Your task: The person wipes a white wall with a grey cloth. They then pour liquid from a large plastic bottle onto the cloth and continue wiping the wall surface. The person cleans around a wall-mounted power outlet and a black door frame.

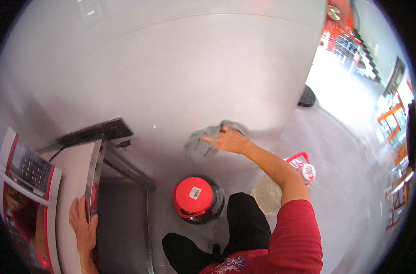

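- Head view: grey cloth is up against the big pale panel, low down and just about centre. Looks to me like a wipe-down, mid-stroke.
- Right hand has the cloth: fingers partly bent over it, one stretched out leftward, some fabric bunched above the knuckles. So the grip is loosely closed on it, not a tight fist.
- My guess is the next pass calls for flat, even pressure and maybe a refold. Can't tell if the cloth is wet or dry.
- Left hand is at the shiny edge of the white bench, fingers mostly straight, thumb apart. Probably bracing; can't say if that grip is clamped or just resting.
- Below the cloth, a red-lidded bucket sits by the knees. The lid is on, so contents are a mystery.
- Right of the knees there's a clear tub with a red-handled jug just beyond it. The forearm and sleeve cover part of that, so no idea if those two touch.
- Hard to make out: cloth's left side is blurry, its underside is hidden, the keypad appliance is bent by the lens, and the doorway is blown out.
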Demonstrator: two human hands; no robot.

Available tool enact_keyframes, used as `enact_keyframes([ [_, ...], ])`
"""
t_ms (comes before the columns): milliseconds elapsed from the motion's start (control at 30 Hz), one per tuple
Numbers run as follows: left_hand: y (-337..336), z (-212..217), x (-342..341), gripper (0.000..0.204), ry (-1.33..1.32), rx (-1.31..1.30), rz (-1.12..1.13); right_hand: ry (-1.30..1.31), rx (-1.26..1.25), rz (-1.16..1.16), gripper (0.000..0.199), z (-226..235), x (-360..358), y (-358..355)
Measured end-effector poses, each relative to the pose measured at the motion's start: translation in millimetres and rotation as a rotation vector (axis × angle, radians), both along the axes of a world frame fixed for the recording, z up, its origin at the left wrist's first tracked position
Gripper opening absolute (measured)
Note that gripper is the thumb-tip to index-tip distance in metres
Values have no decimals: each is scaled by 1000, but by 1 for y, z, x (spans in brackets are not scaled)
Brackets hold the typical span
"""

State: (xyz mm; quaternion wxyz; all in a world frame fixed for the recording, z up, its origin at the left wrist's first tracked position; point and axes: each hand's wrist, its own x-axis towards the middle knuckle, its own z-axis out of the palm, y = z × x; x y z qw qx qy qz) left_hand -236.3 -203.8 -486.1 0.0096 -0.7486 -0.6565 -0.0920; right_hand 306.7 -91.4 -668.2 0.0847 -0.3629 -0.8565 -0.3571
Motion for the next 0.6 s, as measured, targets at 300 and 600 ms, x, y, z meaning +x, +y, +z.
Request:
enact_keyframes([
  [300,3,-5,-16,62,49,0,-4,642,694,-650,14,77,61,-57],
  [600,3,-12,-15,62,45,49,-23,1671,413,-1207,55,-77,39,-10],
])
